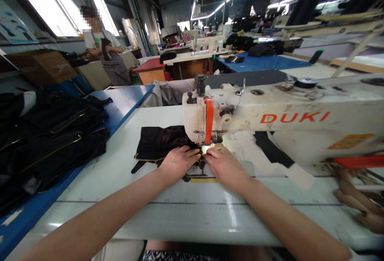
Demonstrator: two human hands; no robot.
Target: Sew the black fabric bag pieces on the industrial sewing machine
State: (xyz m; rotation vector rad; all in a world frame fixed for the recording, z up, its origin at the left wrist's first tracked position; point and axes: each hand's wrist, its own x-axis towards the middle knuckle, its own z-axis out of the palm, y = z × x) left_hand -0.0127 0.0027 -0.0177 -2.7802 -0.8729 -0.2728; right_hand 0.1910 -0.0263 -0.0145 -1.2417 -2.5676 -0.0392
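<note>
the black fabric piece (159,141) lies flat on the white sewing table (126,181), its right end under the needle area of the sewing machine (270,113), the rest spread to the left of the machine head. a gold-coloured edge runs along its near side. the left hand (179,161) rests palm down on the near right corner of the fabric, fingers extended and pressed flat, not closed round anything. the right hand (225,167) lies palm down just beside it, fingers reaching to the lit spot below the needle; the two hands almost touch at the fingertips. whether the right fingertips pinch the fabric edge cannot be told. a yellow strip (204,180) lies on the table between the wrists. the machine body is off-white, carries an orange guard (209,119) at the head and the lettering "duki" on its arm. to the left, a pile of black garments (54,141) sits on a blue table (126,101). at the far left, well apart, a co-worker (108,57) stands in a checked apron.
</note>
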